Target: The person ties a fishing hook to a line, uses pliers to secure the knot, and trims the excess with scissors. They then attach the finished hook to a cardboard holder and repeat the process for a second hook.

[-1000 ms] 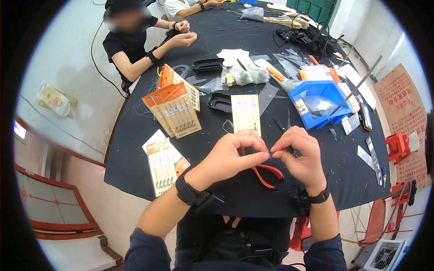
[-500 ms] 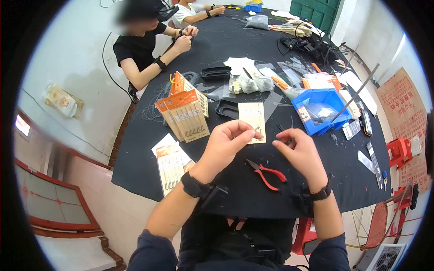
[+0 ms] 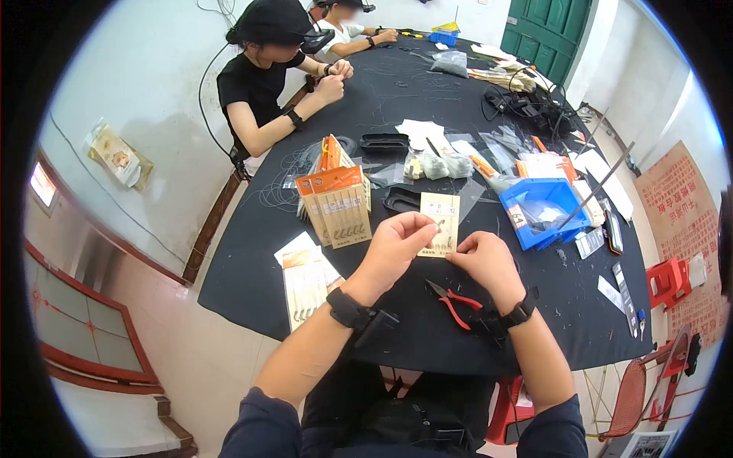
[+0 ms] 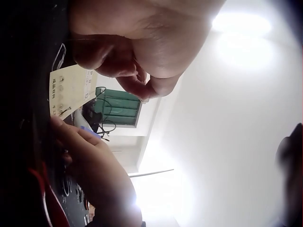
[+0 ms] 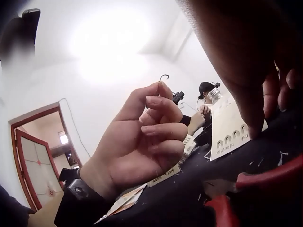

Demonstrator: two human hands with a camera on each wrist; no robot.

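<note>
Between thumb and forefinger, the left hand (image 3: 395, 246) pinches a small dark fish hook (image 5: 164, 76), whose bend sticks up above the fingertips in the right wrist view. A cream card (image 3: 440, 208) with printed marks lies on the black cloth just beyond the hands. The right hand (image 3: 490, 267) touches the card's near right corner with its fingertips, also seen in the left wrist view, where the card (image 4: 71, 87) carries a dark hook or two near that corner. Red-handled pliers (image 3: 456, 303) lie open nearer the body.
Packs of carded hooks (image 3: 336, 210) stand at the left, with more packs (image 3: 299, 282) lying nearer. A blue bin (image 3: 551, 229) holding plastic bags, black trays (image 3: 384, 143), papers and rulers (image 3: 624, 299) lie around. Another person (image 3: 263, 91) works at the far left edge.
The hands have parted. The left hand has moved slightly right and holds a hook up; the right hand has come down to the card's corner. The head view has shifted.
</note>
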